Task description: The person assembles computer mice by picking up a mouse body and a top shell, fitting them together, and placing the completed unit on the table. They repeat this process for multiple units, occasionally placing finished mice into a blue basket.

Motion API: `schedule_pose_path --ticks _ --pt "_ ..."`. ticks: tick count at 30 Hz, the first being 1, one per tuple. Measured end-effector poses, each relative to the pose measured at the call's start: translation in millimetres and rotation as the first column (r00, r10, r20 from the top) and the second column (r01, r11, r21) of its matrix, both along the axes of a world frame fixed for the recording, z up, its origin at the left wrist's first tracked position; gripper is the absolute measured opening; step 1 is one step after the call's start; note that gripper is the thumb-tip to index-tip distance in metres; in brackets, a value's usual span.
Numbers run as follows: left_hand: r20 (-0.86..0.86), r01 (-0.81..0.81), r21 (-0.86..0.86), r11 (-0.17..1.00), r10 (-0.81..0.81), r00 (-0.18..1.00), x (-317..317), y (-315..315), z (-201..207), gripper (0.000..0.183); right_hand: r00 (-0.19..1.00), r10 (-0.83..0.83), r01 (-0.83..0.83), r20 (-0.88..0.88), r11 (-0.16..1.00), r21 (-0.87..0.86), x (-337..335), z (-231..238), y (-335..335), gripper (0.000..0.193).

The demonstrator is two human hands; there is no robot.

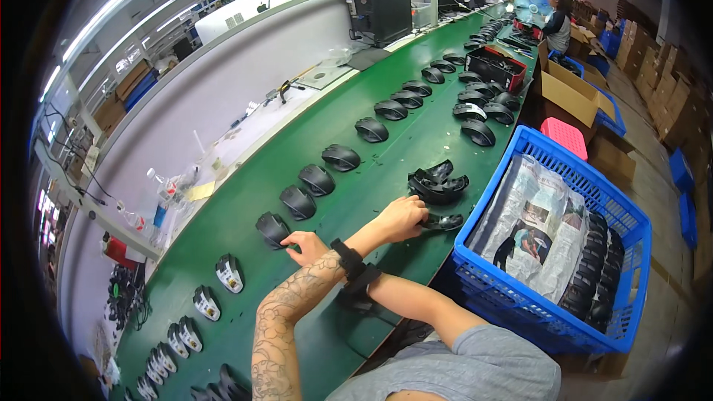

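My forearms cross, the tattooed left one over the right. My left hand (401, 220) is at the right, its fingers closed on the end of a black mouse shell (444, 222). Just beyond it lies a small heap of black mouse shells (438, 184). My right hand (306, 248) is at the left, thumb and forefinger apart, fingertips at the edge of a black computer mouse (272, 229). Part of that hand is hidden behind the left forearm. More black mice (297, 202) continue the row up the green bench (297, 312).
Toward the near left are open mice with pale insides (229, 273). A blue crate (549, 327) with wrapped sheets and stacked black shells stands at the right. Farther along are mice, a dark box (496, 68), an open carton (568, 93) and a person (555, 26).
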State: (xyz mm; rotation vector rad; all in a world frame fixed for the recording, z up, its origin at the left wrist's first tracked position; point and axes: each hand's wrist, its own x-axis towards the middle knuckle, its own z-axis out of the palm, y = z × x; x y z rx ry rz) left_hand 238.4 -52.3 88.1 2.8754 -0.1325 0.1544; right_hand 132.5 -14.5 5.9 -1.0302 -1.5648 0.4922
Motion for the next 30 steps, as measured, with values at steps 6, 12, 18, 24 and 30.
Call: schedule_pose_path --ticks 6,12,18,24,30 --pt "0.113 -0.175 -0.688 0.704 0.342 0.933 -70 11 18 0.015 0.999 -0.046 0.044 0.025 0.998 0.046 -4 -6 0 0.018" --pt "0.002 -0.226 -0.961 0.158 0.822 0.570 -196 22 57 0.018 0.964 -0.151 0.100 -0.220 0.969 -0.227 4 10 -12 0.020" --pt "0.020 -0.363 -0.926 0.103 0.974 0.226 -298 8 25 0.015 0.997 -0.061 0.072 -0.042 0.932 0.356 1 72 -46 0.054" --pt "-0.034 -0.328 -0.942 0.070 0.953 0.300 -301 -5 1 0.013 0.880 0.390 -0.414 0.272 0.909 0.036 -25 72 -57 0.075" --pt "-0.101 -0.024 -0.995 -0.098 0.946 0.307 -303 -16 -7 0.020 0.942 0.226 -0.234 0.248 0.972 0.000 -19 69 -55 0.069"
